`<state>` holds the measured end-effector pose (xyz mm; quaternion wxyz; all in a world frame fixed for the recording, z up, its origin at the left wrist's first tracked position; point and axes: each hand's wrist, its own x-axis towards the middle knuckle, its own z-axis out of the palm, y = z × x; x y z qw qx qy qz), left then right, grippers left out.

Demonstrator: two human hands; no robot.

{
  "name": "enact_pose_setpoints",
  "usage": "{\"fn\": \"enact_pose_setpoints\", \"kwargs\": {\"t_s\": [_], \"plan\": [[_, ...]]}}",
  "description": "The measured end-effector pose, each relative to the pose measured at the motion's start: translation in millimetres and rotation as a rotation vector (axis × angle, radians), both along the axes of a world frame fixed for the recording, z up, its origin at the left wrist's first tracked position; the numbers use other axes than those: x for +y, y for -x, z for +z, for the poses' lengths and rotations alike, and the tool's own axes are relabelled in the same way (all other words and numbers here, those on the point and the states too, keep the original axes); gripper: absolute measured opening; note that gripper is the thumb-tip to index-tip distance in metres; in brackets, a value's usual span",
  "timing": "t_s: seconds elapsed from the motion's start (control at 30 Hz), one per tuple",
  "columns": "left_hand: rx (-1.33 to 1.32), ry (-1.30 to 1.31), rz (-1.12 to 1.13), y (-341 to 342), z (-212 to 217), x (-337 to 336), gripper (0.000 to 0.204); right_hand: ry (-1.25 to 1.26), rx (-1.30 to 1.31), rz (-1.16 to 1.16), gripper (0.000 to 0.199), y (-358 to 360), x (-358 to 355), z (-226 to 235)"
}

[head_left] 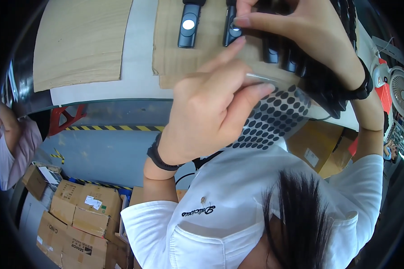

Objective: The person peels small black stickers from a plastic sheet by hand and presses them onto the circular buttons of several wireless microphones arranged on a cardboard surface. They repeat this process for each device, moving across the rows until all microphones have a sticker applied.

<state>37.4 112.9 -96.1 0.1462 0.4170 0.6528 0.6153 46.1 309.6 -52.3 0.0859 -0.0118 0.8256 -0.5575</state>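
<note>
Okay, we had the dark oblong device (230,32) pointing lengthwise away, narrowed right hand (298,22) at its right, grip unclear; left hand (206,107) pinched the clear black-dotted sheet (274,112).

We record two dark devices (187,36) lying side by side on cardboard (166,58) atop the bench (139,49); the left one shows a bright white disc. Our left hand (206,107) has a clear sheet of black dots (274,117) in its grip, index finger extended to the second device's lower end. Our right hand (300,27) brings its thumb tip to that device's face; we cannot tell whether it pinches anything. More devices (270,53) lie beneath the right hand. We note boxes (92,210) lower left.
</note>
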Motion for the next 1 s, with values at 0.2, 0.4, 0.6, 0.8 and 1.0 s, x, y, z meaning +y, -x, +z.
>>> {"fn": "enact_pose_setpoints", "kwargs": {"t_s": [0.2,0.4,0.6,0.8,1.0], "plan": [[-0.014,0.050,0.004,-0.5,-0.1,0.0,0.006,0.073,0.102,0.030,0.039,4.4,5.2,-19.6],[-0.021,0.033,0.021,0.0,-1.9,1.2,0.005,0.025,0.213,0.054,0.038,0.1,7.7,-29.1],[-0.066,-0.031,-0.056,2.8,3.3,-4.5,0.004,-0.238,0.448,0.060,0.037,0.9,3.9,-17.1],[-0.050,-0.058,0.073,5.4,9.6,-22.4,0.006,-0.114,0.412,0.174,0.014,18.3,-6.6,-6.3],[-0.077,-0.005,0.113,8.4,2.7,-26.1,0.009,-0.239,0.209,0.147,0.008,20.0,-24.7,1.2]]}}
